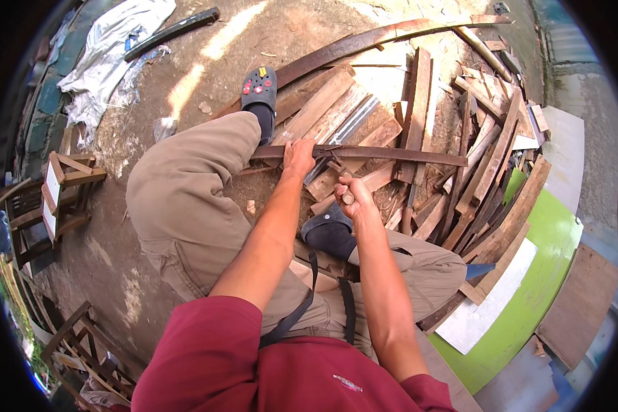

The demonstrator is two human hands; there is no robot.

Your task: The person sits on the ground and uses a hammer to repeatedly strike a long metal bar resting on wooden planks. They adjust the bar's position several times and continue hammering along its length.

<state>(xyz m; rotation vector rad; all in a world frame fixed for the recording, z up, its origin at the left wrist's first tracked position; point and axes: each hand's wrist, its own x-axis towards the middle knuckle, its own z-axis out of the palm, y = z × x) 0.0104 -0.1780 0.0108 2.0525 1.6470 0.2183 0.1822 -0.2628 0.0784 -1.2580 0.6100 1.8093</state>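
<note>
A long, narrow dark-brown wooden plank [408, 155] lies crosswise in front of me, over other boards. My left hand [298, 158] is closed over it near its left part. My right hand [355, 196] is wrapped round the wooden handle of a hammer [337, 163], whose metal head is at the plank's near edge, just right of my left hand. Whether the hammer's claw grips a nail is too small to make out. Beneath the plank, several lighter boards [333, 113] lie side by side.
A large heap of loose wood [487, 165] spreads to the right, beside a green panel [529, 268]. My clog-clad foot [259, 86] stands left of the boards. White sheeting [110, 62] lies far left; wooden frames [55, 192] stand at the left edge. A long curved beam [364, 42] crosses the back.
</note>
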